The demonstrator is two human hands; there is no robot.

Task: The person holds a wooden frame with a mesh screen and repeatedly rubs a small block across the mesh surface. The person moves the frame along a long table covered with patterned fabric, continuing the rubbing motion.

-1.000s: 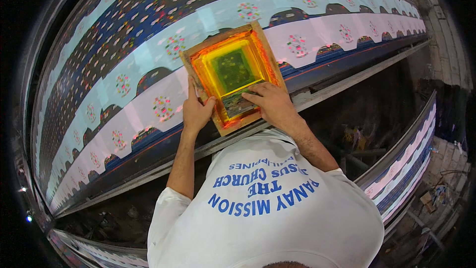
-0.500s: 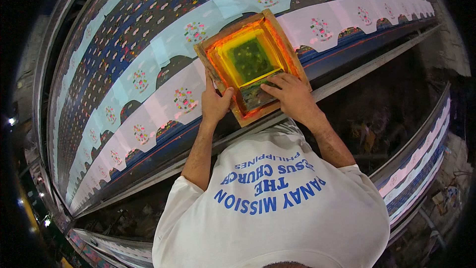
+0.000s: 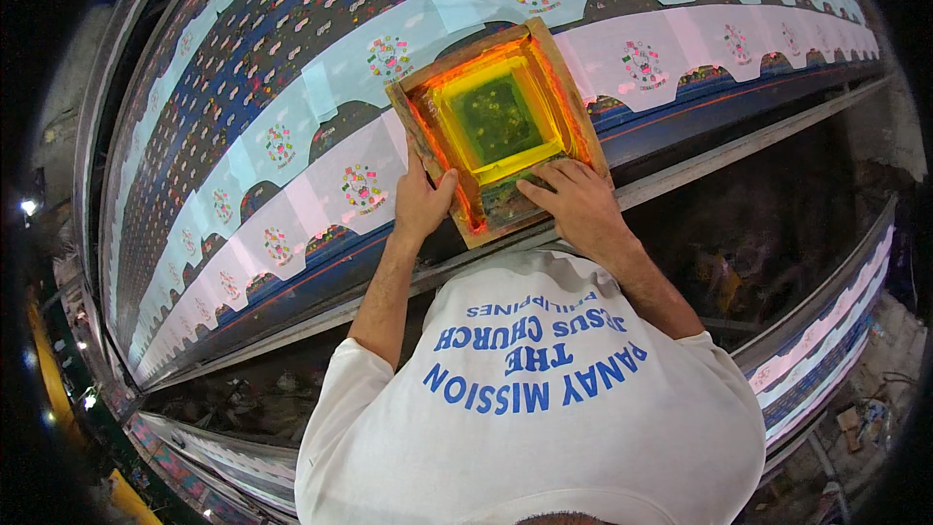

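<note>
My left hand [image 3: 423,202] grips the left edge of a wooden screen frame [image 3: 567,78], fingers along the outside, thumb at the inner edge. The frame is streaked orange inside, with a yellow-bordered dark green square [image 3: 496,115]. My right hand [image 3: 573,199] has its fingers bent over a dark, ink-smeared squeegee [image 3: 505,194] at the near end inside the frame. The frame lies over pink fabric pieces [image 3: 641,58] bearing small multicoloured prints; part of the squeegee is hidden under my fingers.
A long dark printing table [image 3: 661,124] carries rows of pale blue pieces [image 3: 457,5] and pink ones, beside a speckled dark surface. A metal rail [image 3: 739,146] runs along its near edge. Another table [image 3: 816,340] with pieces stands at right, a concrete floor [image 3: 880,379] beside it.
The view has shifted, putting frame and hands higher and further right. The squeegee and my right hand have moved slightly toward me within the frame, and the yellow band above them looks wider.
</note>
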